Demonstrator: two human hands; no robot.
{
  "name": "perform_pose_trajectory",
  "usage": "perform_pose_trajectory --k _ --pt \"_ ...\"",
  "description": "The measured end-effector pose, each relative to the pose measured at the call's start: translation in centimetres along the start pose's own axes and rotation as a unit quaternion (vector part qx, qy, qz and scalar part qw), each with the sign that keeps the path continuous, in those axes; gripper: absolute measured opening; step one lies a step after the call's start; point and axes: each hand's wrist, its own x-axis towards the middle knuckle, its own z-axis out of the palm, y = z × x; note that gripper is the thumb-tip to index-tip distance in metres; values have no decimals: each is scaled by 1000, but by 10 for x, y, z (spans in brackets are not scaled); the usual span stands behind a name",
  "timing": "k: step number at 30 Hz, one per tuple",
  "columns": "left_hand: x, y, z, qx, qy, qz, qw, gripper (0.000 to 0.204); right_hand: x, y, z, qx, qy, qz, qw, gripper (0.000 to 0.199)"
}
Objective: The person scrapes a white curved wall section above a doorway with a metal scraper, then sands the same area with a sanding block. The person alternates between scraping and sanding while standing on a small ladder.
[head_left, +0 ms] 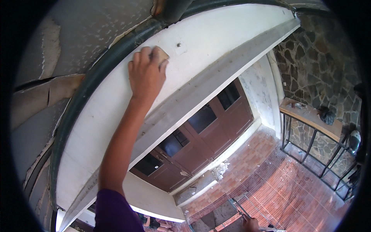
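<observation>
Purple sleeve (116,212) cloth is nearest me, and beyond it my bare forearm (123,143) reaches up to my left hand (147,73), its grip clasped around a small tan block of unclear material (163,56). That block lies at my fingertips against the smooth white wall band (216,34), its visible end jutting right; my fingers hide too much to tell its long axis. Just to its right, a small round metal fixing (178,45) stands in the way. Dark green curved pipe (101,69) borders the band on the left; a long grey ledge (218,73) slants below. My right hand (251,224), much farther from the block, is beside a thin dark rail (240,208); I cannot tell its hold.
</observation>
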Motion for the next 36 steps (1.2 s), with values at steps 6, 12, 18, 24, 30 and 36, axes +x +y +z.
perform_pose_trajectory --k 6,12,18,24,30,36 --pt "6 6 -17 -76 -157 116 978 46 4 -2 -1 21 -12 18 1000 37" --pt "-7 -5 -14 -12 -187 68 980 51 1 -2 2 45 9 8 999 37" --pt "-17 -21 -5 10 -87 36 995 47 3 -11 -6 51 -17 44 998 37" --pt "-15 -23 -7 -59 -84 99 990 48 4 -18 -12 65 3 63 996 37" --pt "-18 -18 -10 -68 -109 135 983 47 1 -18 -15 60 3 57 997 35" --pt "-12 -16 -15 -82 -175 139 971 49 0 -23 -14 49 33 55 997 29"
